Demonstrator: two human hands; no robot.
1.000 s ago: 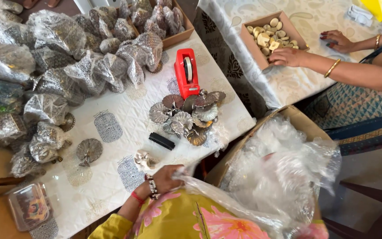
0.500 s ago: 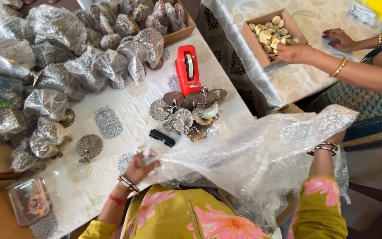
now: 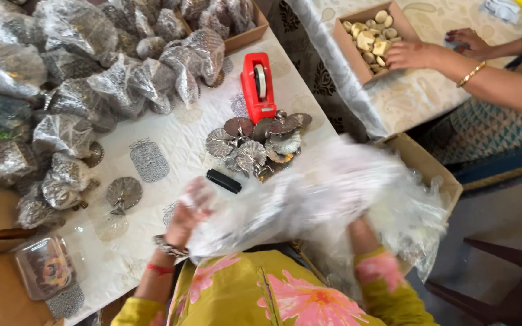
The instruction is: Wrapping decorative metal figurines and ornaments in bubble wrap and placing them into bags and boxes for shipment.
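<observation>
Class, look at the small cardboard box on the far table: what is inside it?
The cardboard box holds pale, rounded pieces. Another person's hand rests over its near corner, covering whatever lies beneath.

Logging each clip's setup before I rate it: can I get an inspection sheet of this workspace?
Surface: table under a white patterned cloth.
Job's things: large sheet of clear bubble wrap, blurred, held over the table edge.
Clutter: heap of wrapped bundles; pile of metal leaf-shaped pieces; red tape dispenser; small black object; clear plastic tub.
Grips: left hand grips the wrap; right hand hidden under it, state unclear.
Cables: nothing seen.
Surroundings: open cardboard box beside the table; another person's hand at a box of pale pieces.
</observation>
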